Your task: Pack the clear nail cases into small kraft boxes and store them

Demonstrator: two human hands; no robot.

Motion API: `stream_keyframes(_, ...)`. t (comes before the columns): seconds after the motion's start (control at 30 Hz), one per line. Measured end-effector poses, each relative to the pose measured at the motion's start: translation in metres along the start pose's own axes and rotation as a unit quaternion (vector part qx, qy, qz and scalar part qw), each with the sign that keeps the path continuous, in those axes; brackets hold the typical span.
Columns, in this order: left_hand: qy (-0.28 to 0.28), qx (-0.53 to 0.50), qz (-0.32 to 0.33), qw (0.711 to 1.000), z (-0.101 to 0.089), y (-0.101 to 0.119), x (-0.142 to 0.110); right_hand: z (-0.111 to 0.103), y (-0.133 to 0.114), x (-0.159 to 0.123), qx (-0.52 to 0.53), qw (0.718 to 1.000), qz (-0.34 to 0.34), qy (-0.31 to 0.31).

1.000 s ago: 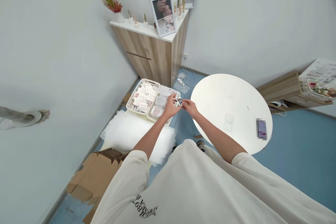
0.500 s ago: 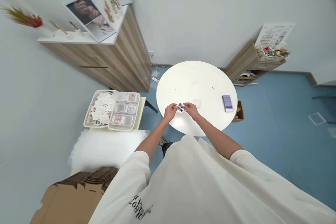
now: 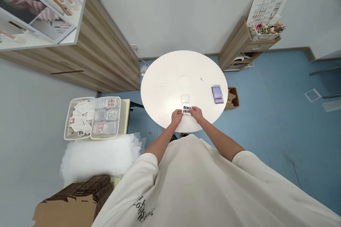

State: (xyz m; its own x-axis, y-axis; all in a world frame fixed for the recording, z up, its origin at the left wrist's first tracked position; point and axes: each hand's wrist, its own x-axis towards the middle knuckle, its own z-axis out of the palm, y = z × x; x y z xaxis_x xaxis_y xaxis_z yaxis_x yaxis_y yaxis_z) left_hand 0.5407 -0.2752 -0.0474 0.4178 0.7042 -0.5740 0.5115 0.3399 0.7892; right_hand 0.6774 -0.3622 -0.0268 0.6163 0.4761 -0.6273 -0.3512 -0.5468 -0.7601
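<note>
A small white card of dark false nails [image 3: 187,109] lies between my hands at the near part of the round white table, with the nails in two rows. My left hand [image 3: 176,116] pinches its left edge. At the right edge, the fingers of my right hand [image 3: 196,114] are closed on the card. Just beyond the card, a small clear plastic case [image 3: 185,98] shows its open half. The card covers the case's other half, so I cannot tell whether it is fully inside.
A blurred purple object [image 3: 217,94] rests at the right of the round table [image 3: 165,74]. On the left, a white basket [image 3: 66,122] holds cards beside another with clear cases [image 3: 106,115]. White foam sheets [image 3: 98,156] and folded cardboard [image 3: 69,202] are nearer me.
The card was held left of the case; now it is at the near side of the open case, with both hands still on it. My view has shifted to the right.
</note>
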Motion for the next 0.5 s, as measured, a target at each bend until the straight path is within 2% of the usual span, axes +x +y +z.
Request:
stream_keyframes(0.1, 0.005, 0.055, 0.007, 0.998, 0.003, -0.004, 0.008, -0.009, 0.009, 0.016, -0.046, 0.998, -0.004, 0.029)
stream_keyframes(0.2, -0.008, 0.055, 0.010, 0.998, 0.005, -0.004, 0.018, -0.012, 0.013, 0.034, -0.100, 0.994, -0.011, 0.047)
stream_keyframes(0.5, -0.052, 0.043, 0.002, 0.998, 0.009, -0.011, 0.037, 0.004, 0.019, 0.070, -0.177, 0.983, -0.030, 0.021)
